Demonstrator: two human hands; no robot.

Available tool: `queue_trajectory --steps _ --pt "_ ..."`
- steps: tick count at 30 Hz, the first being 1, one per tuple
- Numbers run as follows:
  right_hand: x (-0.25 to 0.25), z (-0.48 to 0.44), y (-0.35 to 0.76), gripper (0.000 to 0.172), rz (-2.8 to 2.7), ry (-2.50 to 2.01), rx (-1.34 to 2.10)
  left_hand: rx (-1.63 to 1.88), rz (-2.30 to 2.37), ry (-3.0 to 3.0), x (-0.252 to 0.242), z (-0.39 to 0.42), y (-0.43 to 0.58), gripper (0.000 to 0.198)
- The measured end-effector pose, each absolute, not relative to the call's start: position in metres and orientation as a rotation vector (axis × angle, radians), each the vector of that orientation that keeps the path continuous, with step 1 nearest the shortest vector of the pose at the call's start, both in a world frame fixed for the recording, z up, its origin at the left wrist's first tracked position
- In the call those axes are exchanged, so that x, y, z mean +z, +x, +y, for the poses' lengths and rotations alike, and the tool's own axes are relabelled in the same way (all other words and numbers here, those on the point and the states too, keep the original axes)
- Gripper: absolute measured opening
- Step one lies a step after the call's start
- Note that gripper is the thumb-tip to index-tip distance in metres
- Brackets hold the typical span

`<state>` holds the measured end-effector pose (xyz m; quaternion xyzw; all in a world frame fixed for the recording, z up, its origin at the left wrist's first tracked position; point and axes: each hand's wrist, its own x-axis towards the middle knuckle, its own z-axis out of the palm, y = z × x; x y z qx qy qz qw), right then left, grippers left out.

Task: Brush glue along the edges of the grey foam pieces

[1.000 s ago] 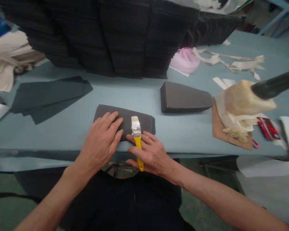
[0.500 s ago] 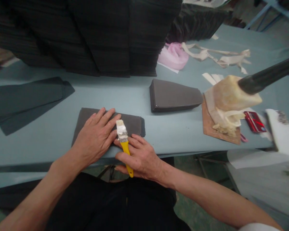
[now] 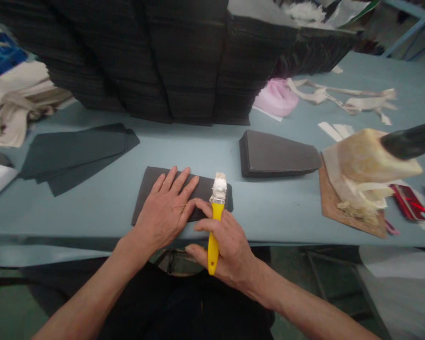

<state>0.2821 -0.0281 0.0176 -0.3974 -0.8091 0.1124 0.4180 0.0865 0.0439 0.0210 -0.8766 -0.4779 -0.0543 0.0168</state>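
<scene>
My left hand (image 3: pixel 166 210) lies flat with fingers stretched out on a dark grey folded piece (image 3: pixel 152 182) at the near edge of the blue-grey table (image 3: pixel 102 208). My right hand (image 3: pixel 226 245) grips a brush with a yellow handle (image 3: pixel 214 231). Its white, glue-caked bristles rest at the right end of the dark piece.
A stack of dark grey tapered pieces (image 3: pixel 278 153) sits right of centre. A glue-crusted pot with a black handle (image 3: pixel 366 163) stands on brown card at right. Tall black stacks (image 3: pixel 170 56) fill the back. Flat dark sheets (image 3: pixel 78 148) lie at left, pink material (image 3: pixel 276 92) and cream strips behind.
The brush has moved from the middle of the dark piece toward its right end. My left hand stays pressed flat on the piece.
</scene>
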Motion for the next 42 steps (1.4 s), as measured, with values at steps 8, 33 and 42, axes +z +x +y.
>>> queue_trajectory --steps 8,33,42 --pt "0.014 0.025 0.237 0.026 -1.787 -1.198 0.485 -0.287 -1.419 -2.759 0.01 0.042 0.082 0.067" --pt "-0.007 0.036 0.28 0.03 -2.043 -1.324 0.219 -0.169 -1.618 -2.808 0.032 0.039 0.097 0.064" --pt "-0.007 0.036 0.287 0.029 -2.127 -1.355 0.244 -0.235 -1.678 -2.743 0.025 0.043 0.087 0.067"
